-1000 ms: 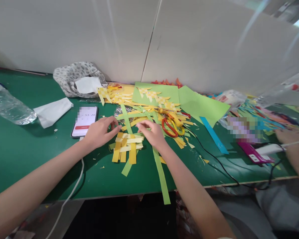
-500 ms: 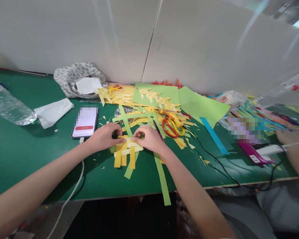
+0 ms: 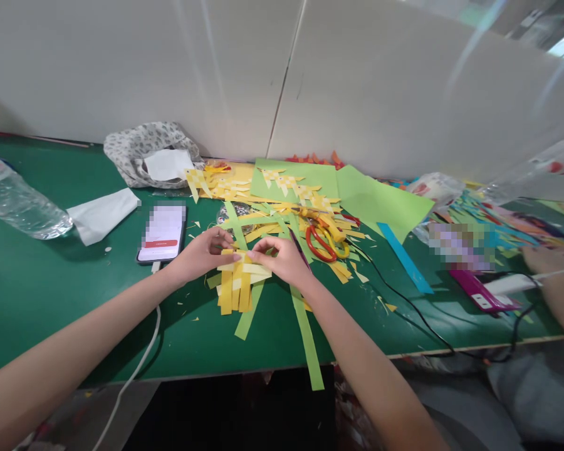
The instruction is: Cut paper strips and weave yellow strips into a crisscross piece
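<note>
Between my two hands is a small weave of yellow and pale cream paper strips (image 3: 235, 285), its loose ends hanging toward me. My left hand (image 3: 205, 254) pinches its upper left edge between thumb and fingers. At the upper right edge my right hand (image 3: 278, 257) pinches it as well, thumb on top. Green paper strips (image 3: 249, 319) lie under the weave. Just beyond my right hand rest scissors with red and yellow handles (image 3: 322, 243) and a dark pen (image 3: 299, 247). My fingertips are partly hidden behind the paper.
A phone (image 3: 161, 233) with a white cable lies left, near a tissue (image 3: 104, 216) and a plastic bottle (image 3: 26, 200). Finished yellow woven paper fish (image 3: 286, 180) lie on green sheets at the back. A co-worker's hand (image 3: 548, 260) and a magenta power bank (image 3: 482, 291) are at right.
The yellow strips have come closer together and hang straighter. Both hands have shifted slightly, still holding the weave's top edge. The camera view moved a little.
</note>
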### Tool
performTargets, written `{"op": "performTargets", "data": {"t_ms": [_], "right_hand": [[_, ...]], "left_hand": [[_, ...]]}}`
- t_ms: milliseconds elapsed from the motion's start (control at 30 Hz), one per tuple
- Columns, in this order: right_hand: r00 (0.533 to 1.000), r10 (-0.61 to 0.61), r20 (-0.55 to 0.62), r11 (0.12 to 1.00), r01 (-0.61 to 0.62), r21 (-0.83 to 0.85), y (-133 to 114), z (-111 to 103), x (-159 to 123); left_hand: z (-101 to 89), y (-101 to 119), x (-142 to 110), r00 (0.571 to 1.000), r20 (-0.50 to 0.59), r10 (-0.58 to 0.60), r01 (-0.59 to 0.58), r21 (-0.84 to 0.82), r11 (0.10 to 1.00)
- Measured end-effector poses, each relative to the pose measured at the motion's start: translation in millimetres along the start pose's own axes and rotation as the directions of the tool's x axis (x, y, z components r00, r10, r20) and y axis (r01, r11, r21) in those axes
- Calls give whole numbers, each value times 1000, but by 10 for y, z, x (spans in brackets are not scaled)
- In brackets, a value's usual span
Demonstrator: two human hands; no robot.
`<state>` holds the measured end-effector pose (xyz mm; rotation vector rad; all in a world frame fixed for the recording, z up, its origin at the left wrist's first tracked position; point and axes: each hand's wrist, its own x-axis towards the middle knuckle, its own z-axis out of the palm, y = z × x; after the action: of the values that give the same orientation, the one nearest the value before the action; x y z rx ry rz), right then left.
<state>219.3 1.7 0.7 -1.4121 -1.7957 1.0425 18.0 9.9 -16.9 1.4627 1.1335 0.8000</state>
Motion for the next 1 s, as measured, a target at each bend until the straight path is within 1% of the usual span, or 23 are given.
{"op": "performTargets", "data": {"t_ms": [67, 133, 300, 367, 467, 533, 600, 633, 700, 767, 800, 833, 900, 1000], "right_hand": [[1000, -13, -1, 1000, 13, -7, -11, 9, -8], [999, -33, 6, 999, 33, -9, -29, 23, -20], [995, -97, 11, 995, 97, -20, -54, 54, -40], [992, -130, -3, 991, 130, -15, -41, 48, -36], [994, -108, 3, 993, 108, 40, -13, 15, -26], [998, -58, 26, 996, 56, 74, -2, -12, -21], [999, -13, 30, 993, 10, 115, 2, -35, -14], [1000, 4, 14, 988, -6, 151, 4, -45, -8], [997, 34, -63, 966, -16, 259, 11, -60, 10], [987, 67, -144, 927, -8, 374, 22, -70, 30], [984, 85, -158, 910, -12, 414, 28, -71, 39], [984, 97, -149, 898, -23, 439, 32, -70, 44], [991, 105, -88, 887, -53, 460, 34, -59, 47], [994, 108, -27, 873, -82, 481, 23, -33, 35]], "left_hand": [[7, 22, -7, 999, 19, -40, 39, 27, 999], [11, 37, -15, 997, 54, -55, 51, 72, 996], [16, 30, -18, 985, 170, -27, 3, 139, 990], [18, 21, -15, 983, 183, -4, -22, 141, 990], [24, 30, -20, 990, 142, 11, -25, 93, 995], [34, 53, -30, 994, 105, -28, 27, 17, 999], [46, 80, -42, 992, 78, -101, 107, -83, 991], [52, 91, -47, 988, 68, -139, 148, -140, 979], [61, 103, -50, 979, 45, -200, 205, -250, 946], [65, 102, -45, 973, 11, -233, 221, -356, 908], [66, 97, -41, 969, -13, -245, 219, -402, 889], [67, 92, -37, 966, -36, -257, 216, -438, 873], [74, 84, -35, 960, -68, -271, 209, -468, 859], [96, 92, -54, 971, -54, -233, 191, -409, 892]]}}
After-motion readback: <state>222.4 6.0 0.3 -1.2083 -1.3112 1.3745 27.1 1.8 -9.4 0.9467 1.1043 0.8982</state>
